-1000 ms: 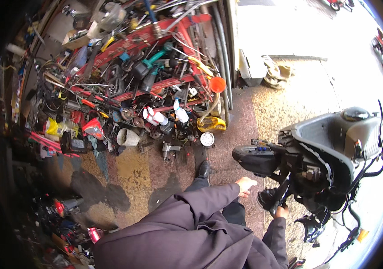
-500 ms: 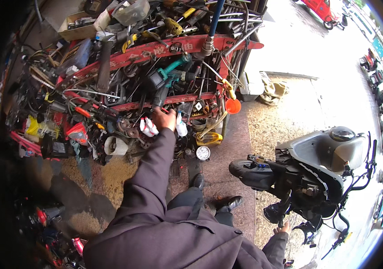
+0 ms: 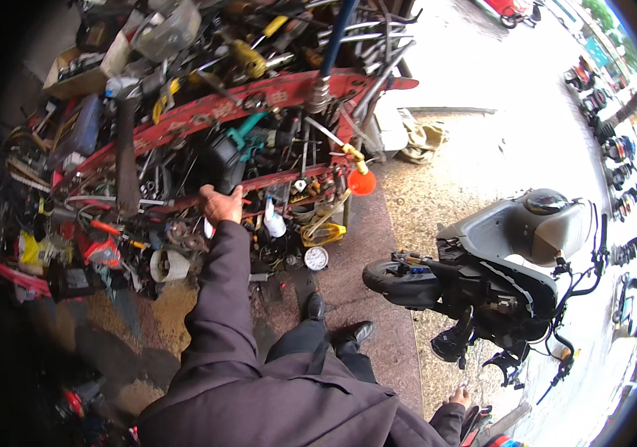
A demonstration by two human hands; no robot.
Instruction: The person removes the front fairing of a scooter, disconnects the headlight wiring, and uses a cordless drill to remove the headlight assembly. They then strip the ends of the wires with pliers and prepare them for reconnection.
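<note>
At the edge of the red metal tool rack [image 3: 184,119], my left hand [image 3: 222,205] is closed round the black lower end of a teal and black cordless power tool [image 3: 230,149]. That tool lies among wrenches and other loose tools. Just below this hand, a white bottle [image 3: 209,228] is mostly covered by it; a second white bottle [image 3: 274,220] stands to the right. My right hand [image 3: 458,396] hangs low at the right, apart from the rack. Its fingers look curled together, and anything inside them is too small to make out.
A partly stripped grey scooter [image 3: 497,276] stands at the right. An orange funnel [image 3: 361,182] hangs at the rack's right end, above a yellow-framed item [image 3: 324,235] and a round white gauge [image 3: 316,258]. Cluttered parts and a white cup [image 3: 170,265] lie at left.
The view has shifted, so the rack and scooter sit further left. My left hand has moved left with the tool's lower end, now covering more of one white bottle. My right hand is lower.
</note>
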